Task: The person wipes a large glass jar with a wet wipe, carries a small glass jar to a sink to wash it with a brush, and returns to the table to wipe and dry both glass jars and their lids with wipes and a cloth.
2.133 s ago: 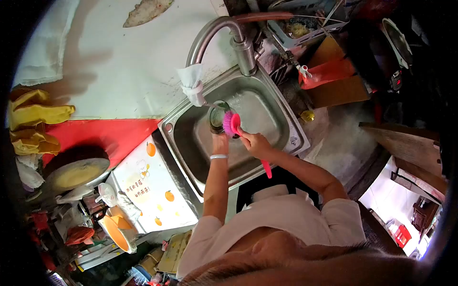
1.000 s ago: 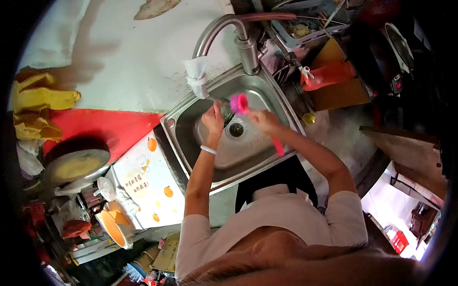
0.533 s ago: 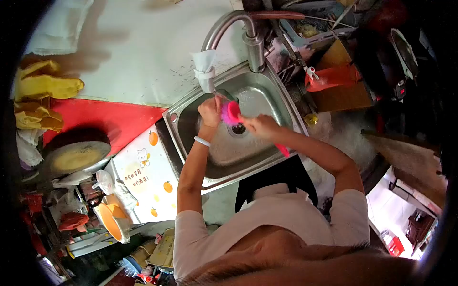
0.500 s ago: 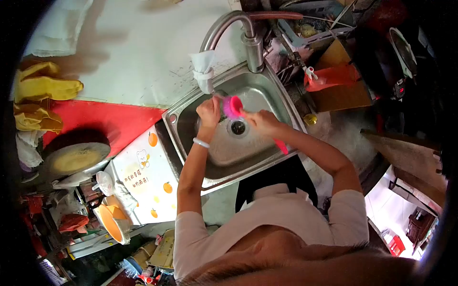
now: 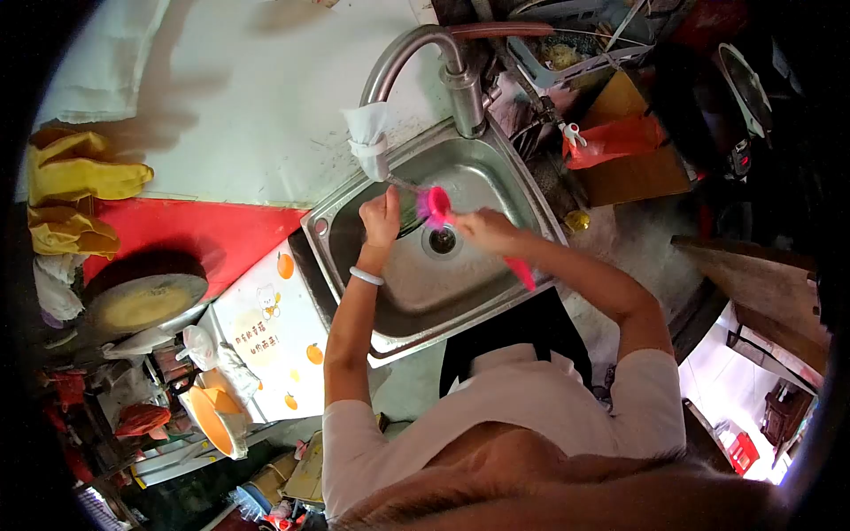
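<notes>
In the head view, my right hand (image 5: pixel 487 232) grips a pink scrubbing brush (image 5: pixel 435 206) over the sink. Its bristles face left, and the handle's end sticks out below my wrist. My left hand (image 5: pixel 381 219) is closed near the sink's left side, a white bangle on the wrist. It holds a thin greyish thing (image 5: pixel 404 183), partly hidden by the hand and brush; its kind cannot be made out. Brush bristles are at or very close to this thing. Both hands are over the steel sink (image 5: pixel 434 292), beneath the curved faucet (image 5: pixel 398 62) with white cloth tied round its spout.
A white counter (image 5: pixel 266 106) lies beyond the sink. Yellow gloves (image 5: pixel 88 177) hang at the left, above a round pan (image 5: pixel 150 301). At the right stand a cardboard box (image 5: pixel 633 181) with a red bag and a grey basket (image 5: pixel 567 62). The drain (image 5: pixel 441 241) is uncovered.
The brush head has shifted slightly down and turned beside my left hand. More of the thin greyish thing shows above that hand. The whole view has shifted a little.
</notes>
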Motion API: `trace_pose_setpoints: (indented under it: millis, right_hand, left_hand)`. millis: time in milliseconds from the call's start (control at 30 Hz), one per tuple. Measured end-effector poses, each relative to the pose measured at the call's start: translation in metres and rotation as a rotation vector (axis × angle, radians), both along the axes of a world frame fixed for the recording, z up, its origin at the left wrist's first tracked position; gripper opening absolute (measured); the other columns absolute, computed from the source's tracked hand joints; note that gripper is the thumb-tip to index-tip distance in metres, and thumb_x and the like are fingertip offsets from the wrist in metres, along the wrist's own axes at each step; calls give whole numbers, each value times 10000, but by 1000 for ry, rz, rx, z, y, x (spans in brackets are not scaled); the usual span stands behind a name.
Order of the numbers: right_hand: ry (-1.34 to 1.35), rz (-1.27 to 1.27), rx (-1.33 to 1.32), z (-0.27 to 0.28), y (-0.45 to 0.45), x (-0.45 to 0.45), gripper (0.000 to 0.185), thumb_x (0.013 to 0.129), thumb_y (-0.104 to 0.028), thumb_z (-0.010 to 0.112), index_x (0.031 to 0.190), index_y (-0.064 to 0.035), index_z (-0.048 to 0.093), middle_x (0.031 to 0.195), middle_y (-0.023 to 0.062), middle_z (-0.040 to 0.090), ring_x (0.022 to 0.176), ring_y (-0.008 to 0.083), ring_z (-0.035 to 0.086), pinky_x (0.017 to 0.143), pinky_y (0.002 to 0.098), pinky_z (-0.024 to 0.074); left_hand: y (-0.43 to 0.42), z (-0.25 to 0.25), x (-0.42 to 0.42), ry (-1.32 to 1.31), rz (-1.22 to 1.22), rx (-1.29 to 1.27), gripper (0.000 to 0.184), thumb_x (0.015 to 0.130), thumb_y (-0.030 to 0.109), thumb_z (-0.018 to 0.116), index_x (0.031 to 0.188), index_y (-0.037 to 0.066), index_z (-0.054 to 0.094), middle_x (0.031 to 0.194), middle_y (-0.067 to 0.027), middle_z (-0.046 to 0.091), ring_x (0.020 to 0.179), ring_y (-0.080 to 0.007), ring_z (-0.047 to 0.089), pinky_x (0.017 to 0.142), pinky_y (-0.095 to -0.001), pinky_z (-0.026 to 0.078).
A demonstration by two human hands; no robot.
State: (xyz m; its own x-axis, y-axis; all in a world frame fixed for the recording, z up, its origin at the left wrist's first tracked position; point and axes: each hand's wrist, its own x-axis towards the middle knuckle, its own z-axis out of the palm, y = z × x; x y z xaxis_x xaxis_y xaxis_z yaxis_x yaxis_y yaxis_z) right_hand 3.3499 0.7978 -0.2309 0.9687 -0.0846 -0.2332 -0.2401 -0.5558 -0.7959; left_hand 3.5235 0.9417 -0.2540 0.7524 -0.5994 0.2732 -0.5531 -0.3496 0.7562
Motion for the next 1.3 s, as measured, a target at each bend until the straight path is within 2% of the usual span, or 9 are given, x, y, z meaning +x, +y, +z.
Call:
trace_pose_setpoints:
  millis: [100, 200, 500, 700, 900, 1033, 1167, 1200, 1300]
  right_hand:
    - [-82, -77, -4, -33, -3, 4, 289, 821, -233, 466, 1102, -206, 528, 716, 174, 574, 630, 339, 563, 571, 447, 433]
    - [11, -136, 62, -34, -19, 11, 297, 833, -238, 458, 1118, -183, 522, 684, 176, 571, 585, 336, 558, 560, 445, 427]
    - [-142, -46, -22, -57, -17, 10, 330, 847, -203, 416, 1173, -205, 471, 667, 188, 560, 525, 314, 543, 507, 429, 422]
    - [-248, 22, -127, -2, 14, 2, 381, 818, -213, 482, 1196, -249, 446, 595, 192, 515, 483, 303, 524, 471, 401, 399]
    - [-82, -32, 212, -47, -16, 5, 315, 849, -257, 451, 1144, -163, 508, 522, 145, 479, 425, 192, 455, 457, 346, 372]
    - [-101, -213, 406, -64, 6, -12, 330, 854, -191, 467, 1175, -111, 469, 517, 10, 339, 484, 60, 331, 434, 250, 305]
    - [-158, -281, 445, -81, 54, -29, 305, 834, -196, 499, 1132, -131, 520, 531, 62, 474, 493, 92, 399, 479, 278, 370]
    - [-89, -276, 282, -71, 64, -26, 287, 837, -229, 467, 1105, -150, 534, 689, 224, 553, 627, 332, 574, 594, 388, 437]
    - [-73, -466, 224, -50, 58, -29, 302, 833, -251, 463, 1116, -165, 526, 680, 223, 550, 604, 373, 541, 573, 403, 433]
  left_hand:
    - [-1, 12, -4, -180, -83, -25, 424, 854, 199, 459, 492, -16, 413, 428, -117, 311, 363, -179, 291, 388, -330, 270]
    - [4, 10, -9, 233, -17, -98, 432, 847, 213, 475, 491, -15, 387, 431, -84, 271, 403, -117, 260, 385, -310, 252]
    - [6, 8, 0, 197, 3, -65, 421, 848, 176, 474, 489, -26, 388, 433, -55, 243, 415, -107, 246, 383, -314, 231]
    - [14, -13, 16, 138, -21, -169, 432, 850, 172, 464, 480, -29, 368, 411, -43, 294, 410, -88, 264, 382, -306, 236]
    - [18, 5, 4, 562, 188, -174, 371, 829, 203, 503, 503, 30, 462, 487, 40, 410, 439, -66, 353, 401, -257, 277]
    - [11, -34, 5, 1232, 376, -571, 259, 838, 253, 476, 810, 11, 564, 691, -48, 560, 589, -157, 533, 553, -281, 446]
    - [-28, -32, -13, 1536, 367, -932, 413, 833, 371, 480, 1028, 7, 506, 975, -100, 556, 772, -250, 570, 603, -356, 493]
    - [-40, -34, -15, 1443, 510, -807, 383, 816, 331, 523, 1000, -5, 511, 938, -105, 559, 744, -248, 570, 578, -367, 491]
    - [-68, -33, -17, 1292, 634, -590, 334, 757, 238, 632, 913, -36, 522, 827, -124, 556, 644, -235, 555, 502, -374, 463]
